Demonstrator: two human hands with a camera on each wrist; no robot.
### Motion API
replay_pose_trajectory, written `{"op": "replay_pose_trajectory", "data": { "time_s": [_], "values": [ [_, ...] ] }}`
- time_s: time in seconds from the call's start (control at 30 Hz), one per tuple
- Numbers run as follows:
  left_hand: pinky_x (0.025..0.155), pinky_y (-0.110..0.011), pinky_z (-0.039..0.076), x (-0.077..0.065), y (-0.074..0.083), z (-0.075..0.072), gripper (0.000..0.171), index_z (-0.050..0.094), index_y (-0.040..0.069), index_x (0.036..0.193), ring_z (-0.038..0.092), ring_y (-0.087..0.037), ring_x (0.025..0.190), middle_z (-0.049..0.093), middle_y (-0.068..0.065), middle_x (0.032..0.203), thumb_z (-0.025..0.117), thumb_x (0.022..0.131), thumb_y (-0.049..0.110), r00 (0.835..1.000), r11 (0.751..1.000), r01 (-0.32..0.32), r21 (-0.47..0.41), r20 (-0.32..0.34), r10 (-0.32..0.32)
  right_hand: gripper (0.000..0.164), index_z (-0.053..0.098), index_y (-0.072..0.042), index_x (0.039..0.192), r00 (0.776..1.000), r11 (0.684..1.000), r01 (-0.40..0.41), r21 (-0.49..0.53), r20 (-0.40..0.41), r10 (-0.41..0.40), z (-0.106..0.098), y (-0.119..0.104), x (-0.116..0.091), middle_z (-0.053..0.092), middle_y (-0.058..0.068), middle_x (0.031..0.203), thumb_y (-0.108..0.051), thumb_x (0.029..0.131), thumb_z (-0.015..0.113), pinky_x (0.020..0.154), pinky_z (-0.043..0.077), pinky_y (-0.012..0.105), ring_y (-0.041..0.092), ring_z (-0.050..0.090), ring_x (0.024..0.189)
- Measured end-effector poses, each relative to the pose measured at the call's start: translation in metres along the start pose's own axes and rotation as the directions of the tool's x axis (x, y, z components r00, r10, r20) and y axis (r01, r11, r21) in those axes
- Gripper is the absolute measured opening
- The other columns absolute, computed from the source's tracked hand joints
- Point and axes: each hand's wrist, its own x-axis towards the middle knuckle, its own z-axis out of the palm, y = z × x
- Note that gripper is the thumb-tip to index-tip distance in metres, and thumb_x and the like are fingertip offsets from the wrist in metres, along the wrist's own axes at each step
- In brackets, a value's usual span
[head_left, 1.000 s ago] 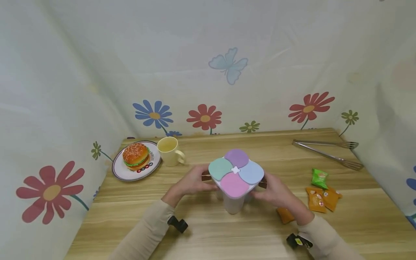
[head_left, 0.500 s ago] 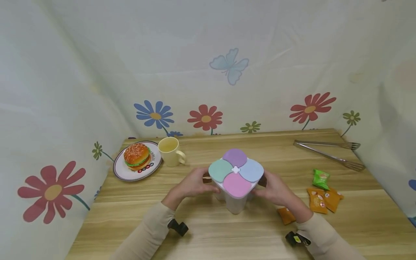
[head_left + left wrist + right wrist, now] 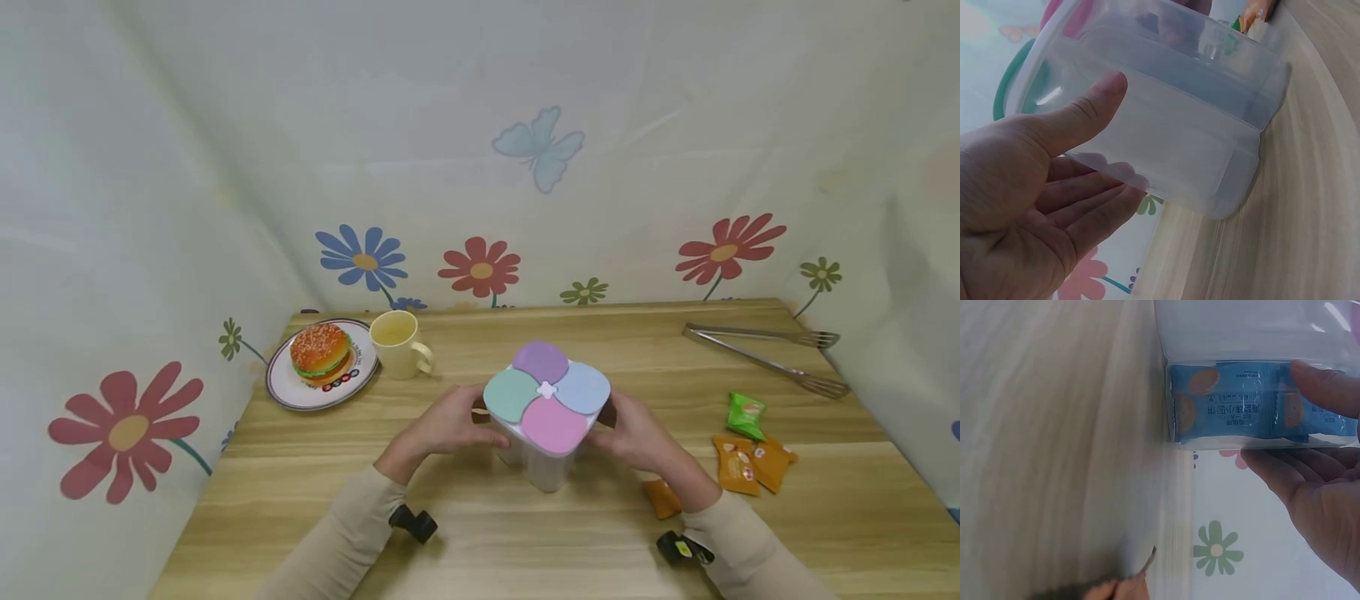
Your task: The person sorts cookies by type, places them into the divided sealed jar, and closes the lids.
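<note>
My left hand (image 3: 450,423) and right hand (image 3: 634,433) grip the clear box (image 3: 550,470) between them. I think squeezing softly, the same on both sides, keeps the petal lid (image 3: 555,423) flat and the blue packets (image 3: 1229,403) by my right hand from tumbling.

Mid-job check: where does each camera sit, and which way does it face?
Head: worn on the head, facing forward and down at the container on the table; left hand, right hand and sleeves show.
Left wrist: faces the container's translucent side; left thumb and fingers show.
Right wrist: faces blue packets inside the container; right thumb and fingers show.
Shared: both wrist views show container and table.
</note>
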Motion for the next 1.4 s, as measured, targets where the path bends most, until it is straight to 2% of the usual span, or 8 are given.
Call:
{"op": "replay_pose_trajectory", "data": {
  "time_s": [0.27,0.47,0.83,1.2,1.4],
  "values": [
    [0.092,-0.029,0.054,-0.004,0.004,-0.001,0.065,0.057,0.016,0.131,0.064,-0.016,0.112,0.065,0.002,0.125,0.085,0.073,0.030,1.000,0.999,-0.010,0.030,0.007,0.010,0.052,0.054,0.005,0.124,1.000,0.999,-0.006,-0.037,0.014,0.006,-0.001,-0.002,0.003,0.066,0.024,0.117,-0.004,0.079,0.076,0.090,0.055,0.043,0.036,0.065,0.108],
    [0.092,-0.025,0.053,-0.006,0.006,0.001,0.065,0.058,0.016,0.130,0.065,-0.013,0.110,0.065,0.003,0.124,0.085,0.073,0.033,1.000,0.999,0.010,0.053,0.005,-0.011,0.051,0.051,0.008,0.128,0.999,0.999,-0.033,-0.037,0.033,0.034,-0.003,-0.002,0.006,0.063,0.026,0.120,-0.001,0.081,0.071,0.092,0.054,0.046,0.039,0.064,0.110],
    [0.089,-0.019,0.053,-0.010,0.008,0.005,0.061,0.059,0.020,0.128,0.065,-0.007,0.104,0.066,0.006,0.121,0.084,0.074,0.033,1.000,0.996,0.005,0.086,0.010,-0.006,0.047,0.052,0.007,0.129,0.998,0.997,-0.057,-0.045,0.037,0.058,-0.003,0.001,0.010,0.063,0.026,0.120,0.000,0.085,0.067,0.091,0.055,0.044,0.038,0.064,0.108],
    [0.081,-0.016,0.054,-0.017,0.017,0.017,0.059,0.060,0.015,0.123,0.067,-0.004,0.093,0.070,0.001,0.114,0.085,0.073,0.031,0.999,0.990,0.004,0.143,-0.033,0.001,0.035,0.059,0.008,0.114,0.997,0.996,0.024,-0.087,0.070,-0.018,-0.005,0.010,0.016,0.068,0.020,0.102,0.009,0.080,0.066,0.080,0.058,0.040,0.029,0.067,0.092],
    [0.081,-0.022,0.056,-0.019,0.021,0.018,0.059,0.061,0.014,0.122,0.067,-0.006,0.092,0.070,0.001,0.113,0.087,0.072,0.029,0.997,0.988,0.027,0.155,-0.071,-0.016,0.036,0.059,0.006,0.114,0.991,0.990,0.085,-0.114,0.111,-0.072,-0.011,0.011,0.025,0.069,0.016,0.101,0.007,0.079,0.067,0.079,0.058,0.036,0.024,0.067,0.090]
  ]
}}
